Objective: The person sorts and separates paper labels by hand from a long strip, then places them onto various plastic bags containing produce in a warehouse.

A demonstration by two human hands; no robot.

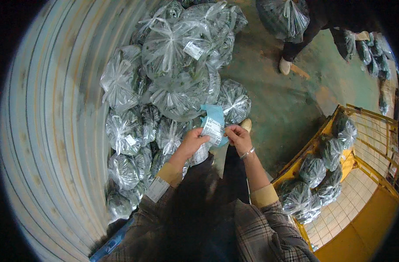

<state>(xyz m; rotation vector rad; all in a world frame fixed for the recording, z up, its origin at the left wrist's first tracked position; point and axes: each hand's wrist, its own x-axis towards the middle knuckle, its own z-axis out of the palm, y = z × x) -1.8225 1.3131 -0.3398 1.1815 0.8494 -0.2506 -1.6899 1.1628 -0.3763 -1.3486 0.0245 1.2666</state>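
My left hand [195,143] pinches the left edge of a printed white label [213,129] on light blue backing paper [213,112]. The fingers of my right hand [239,137] hold the label's right edge. More printed label paper [199,156] hangs below my left hand. Another white label [157,189] is stuck on my left sleeve. Beyond the hands lie knotted clear plastic bags with dark contents [179,91]; one large bag bears a white label [193,50]. A smaller knotted bag [234,102] sits just past my right hand.
Corrugated metal wall [55,131] curves along the left, with bags piled against it. A yellow metal cage cart [304,154] holding several bags stands at the right. At the upper right a person [297,49] stands by a large bag [286,19] on the green floor [268,82].
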